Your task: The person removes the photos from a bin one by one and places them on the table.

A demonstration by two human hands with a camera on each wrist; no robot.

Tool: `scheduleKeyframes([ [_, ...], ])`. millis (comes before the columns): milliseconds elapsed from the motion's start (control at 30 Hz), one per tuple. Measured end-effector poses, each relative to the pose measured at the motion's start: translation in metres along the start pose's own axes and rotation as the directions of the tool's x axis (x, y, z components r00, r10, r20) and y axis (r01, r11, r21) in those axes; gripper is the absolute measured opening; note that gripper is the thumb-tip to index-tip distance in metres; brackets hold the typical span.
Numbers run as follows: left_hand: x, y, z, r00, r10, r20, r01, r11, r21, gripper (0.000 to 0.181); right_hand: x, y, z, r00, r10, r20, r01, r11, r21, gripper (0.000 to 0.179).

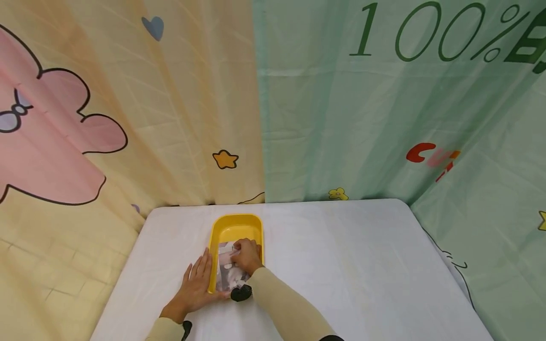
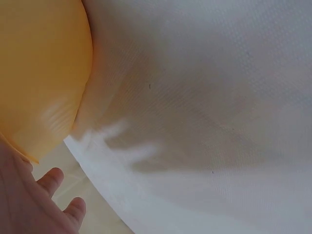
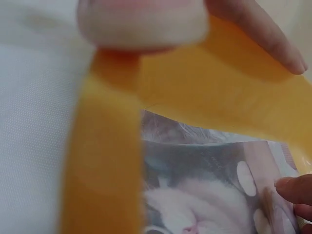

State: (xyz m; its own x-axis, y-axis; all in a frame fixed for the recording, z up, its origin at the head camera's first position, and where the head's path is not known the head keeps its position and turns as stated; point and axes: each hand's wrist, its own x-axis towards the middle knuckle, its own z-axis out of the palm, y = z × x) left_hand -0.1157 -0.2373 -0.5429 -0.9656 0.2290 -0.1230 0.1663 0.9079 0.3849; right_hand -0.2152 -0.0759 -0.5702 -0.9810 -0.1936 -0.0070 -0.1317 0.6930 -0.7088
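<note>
A yellow tray holds a glossy packet of printed pictures, and an animal's pale face shows on the print up close. My left hand lies flat along the tray's left side, fingers straight and thumb stretched across the near rim. In the left wrist view, two of its fingertips show below the tray's outer wall. Inside the tray, my right hand pinches the packet near its upper part with curled fingers. Its fingertips appear at the shiny film's edge in the right wrist view.
The tray stands on a white-covered table, left of the middle. Printed curtains hang behind and at both sides. Dark wrist gear overlaps the tray's near end. Pale floor tiles lie beyond the left edge.
</note>
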Motion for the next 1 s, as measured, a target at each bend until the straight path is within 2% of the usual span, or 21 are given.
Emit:
scheduleKeyframes([
  [100,0.001,0.000,0.000,1.000,0.001,-0.002,-0.001,1.000,-0.003,0.125,0.000,-0.001,-0.002,0.999,-0.038,-0.021,0.038,0.999,-0.020,0.021],
  [167,0.001,0.000,0.000,1.000,0.000,-0.004,0.000,1.000,-0.005,0.125,0.000,-0.002,-0.004,0.998,-0.056,-0.024,0.056,0.998,0.002,0.021],
  [333,0.002,-0.001,-0.001,1.000,-0.004,-0.009,0.004,1.000,-0.006,0.125,-0.001,-0.006,-0.008,0.998,-0.064,0.028,0.057,0.981,0.187,0.027],
  [400,0.001,-0.001,-0.001,1.000,-0.007,-0.001,0.007,1.000,-0.006,0.125,-0.002,-0.006,-0.009,0.997,-0.073,0.027,0.065,0.974,0.219,0.029],
  [567,0.000,0.000,-0.001,1.000,-0.009,0.012,0.009,1.000,-0.005,0.124,-0.004,-0.006,-0.013,0.998,-0.068,0.005,0.065,0.971,0.230,0.025],
  [767,-0.001,0.000,-0.001,1.000,-0.002,0.014,0.002,1.000,-0.009,0.122,-0.002,-0.010,-0.023,0.997,-0.071,0.012,0.066,0.968,0.240,0.007],
  [1000,0.000,0.001,-0.004,0.998,-0.023,0.057,0.024,1.000,-0.016,0.121,0.000,-0.010,-0.036,0.986,-0.133,0.105,0.109,0.972,0.208,0.006],
])
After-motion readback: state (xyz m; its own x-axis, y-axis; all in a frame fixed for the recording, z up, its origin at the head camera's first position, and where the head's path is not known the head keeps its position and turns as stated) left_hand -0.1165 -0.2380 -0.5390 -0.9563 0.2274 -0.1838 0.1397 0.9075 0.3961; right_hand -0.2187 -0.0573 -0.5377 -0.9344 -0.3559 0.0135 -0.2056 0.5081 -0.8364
